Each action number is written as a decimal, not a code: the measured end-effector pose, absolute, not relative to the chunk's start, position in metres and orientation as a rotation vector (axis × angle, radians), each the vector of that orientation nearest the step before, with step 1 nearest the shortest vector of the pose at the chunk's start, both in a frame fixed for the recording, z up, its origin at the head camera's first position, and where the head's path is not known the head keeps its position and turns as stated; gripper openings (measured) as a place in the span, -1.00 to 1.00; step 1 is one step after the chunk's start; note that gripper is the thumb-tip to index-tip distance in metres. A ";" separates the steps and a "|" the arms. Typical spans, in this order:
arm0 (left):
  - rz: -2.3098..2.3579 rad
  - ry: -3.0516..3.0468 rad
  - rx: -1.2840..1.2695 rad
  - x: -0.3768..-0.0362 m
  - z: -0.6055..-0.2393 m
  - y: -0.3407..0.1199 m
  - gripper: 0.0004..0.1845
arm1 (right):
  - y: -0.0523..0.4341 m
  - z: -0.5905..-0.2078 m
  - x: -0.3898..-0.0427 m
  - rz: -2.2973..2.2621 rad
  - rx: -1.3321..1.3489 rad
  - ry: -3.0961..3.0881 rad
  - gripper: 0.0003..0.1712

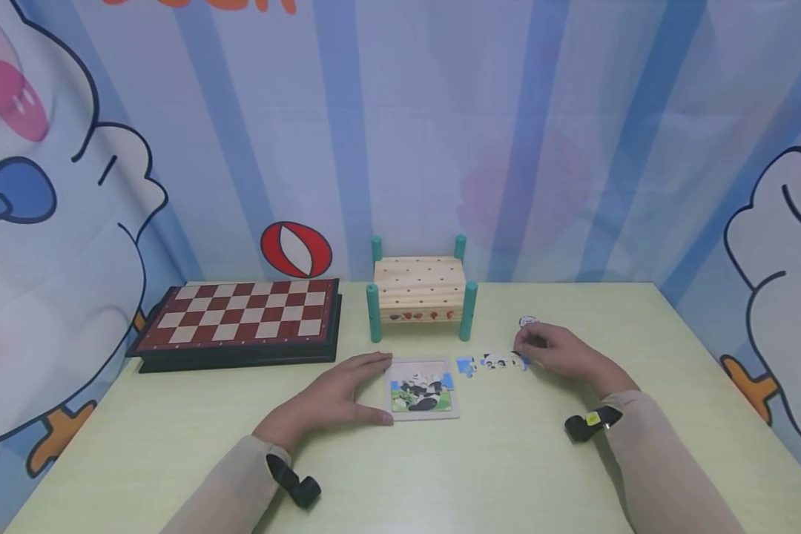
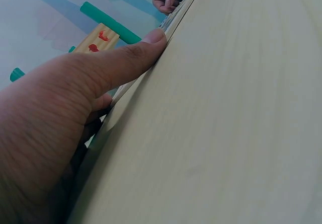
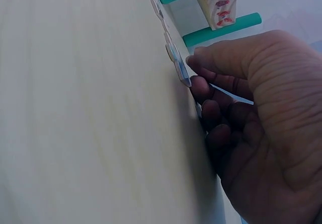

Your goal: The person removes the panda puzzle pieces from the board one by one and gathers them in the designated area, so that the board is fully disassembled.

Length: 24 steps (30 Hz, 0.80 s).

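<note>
Panda puzzle tray (image 1: pixel 422 415) steadied by one hand, loose pieces (image 1: pixel 495 362) worked by the other

The tray lies near the middle of the table (image 1: pixel 494 467), in front of the wooden peg bench (image 1: pixel 419 289); the left hand (image 1: pixel 334 397) lies flat against its left edge, fingers straight, thumb along the near side. Just right of the tray the right hand (image 1: pixel 561 354) curls its fingertips on the end piece of the loose row, pinching it. A chessboard (image 1: pixel 240 315) sits far left
</note>
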<state>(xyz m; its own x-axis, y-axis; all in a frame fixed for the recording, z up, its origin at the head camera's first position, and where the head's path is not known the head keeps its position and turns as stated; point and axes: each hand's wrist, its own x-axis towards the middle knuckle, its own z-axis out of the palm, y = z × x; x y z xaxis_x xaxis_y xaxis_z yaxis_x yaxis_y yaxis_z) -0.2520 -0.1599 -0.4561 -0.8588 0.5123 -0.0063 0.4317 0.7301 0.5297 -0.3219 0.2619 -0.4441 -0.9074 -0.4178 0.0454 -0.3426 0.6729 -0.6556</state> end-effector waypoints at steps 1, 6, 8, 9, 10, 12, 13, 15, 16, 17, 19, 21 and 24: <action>0.795 2.778 0.762 -0.252 -0.456 -0.160 0.07 | 0.262 -0.444 -0.322 -1.053 -0.631 2.774 -0.89; 0.801 2.778 0.770 -0.252 -0.456 -0.160 0.08 | 0.263 -0.444 -0.321 -1.043 -0.630 2.782 -0.89; 0.798 2.782 0.777 -0.252 -0.457 -0.160 0.08 | 0.263 -0.444 -0.321 -1.044 -0.628 2.780 -0.88; 0.796 2.784 0.780 -0.253 -0.457 -0.161 0.08 | 0.263 -0.443 -0.321 -1.046 -0.626 2.779 -0.88; 0.794 2.786 0.781 -0.253 -0.457 -0.161 0.08 | 0.262 -0.443 -0.321 -1.048 -0.623 2.778 -0.88; 0.787 2.791 0.785 -0.253 -0.457 -0.161 0.08 | 0.262 -0.442 -0.321 -1.053 -0.623 2.776 -0.88; 0.785 2.792 0.784 -0.253 -0.457 -0.161 0.08 | 0.262 -0.442 -0.321 -1.057 -0.621 2.775 -0.88; 0.790 2.787 0.781 -0.253 -0.457 -0.160 0.08 | 0.262 -0.442 -0.321 -1.060 -0.622 2.774 -0.88; 0.791 2.785 0.779 -0.253 -0.456 -0.160 0.08 | 0.262 -0.442 -0.321 -1.060 -0.623 2.774 -0.88; 0.793 2.782 0.778 -0.252 -0.456 -0.160 0.08 | 0.263 -0.443 -0.322 -1.060 -0.624 2.775 -0.88; 0.799 2.776 0.776 -0.252 -0.455 -0.160 0.07 | 0.263 -0.443 -0.322 -1.063 -0.620 2.775 -0.88; 0.800 2.775 0.775 -0.251 -0.455 -0.160 0.07 | 0.263 -0.444 -0.322 -1.063 -0.620 2.773 -0.88; 0.801 2.775 0.773 -0.251 -0.455 -0.160 0.07 | 0.263 -0.444 -0.321 -1.065 -0.624 2.773 -0.88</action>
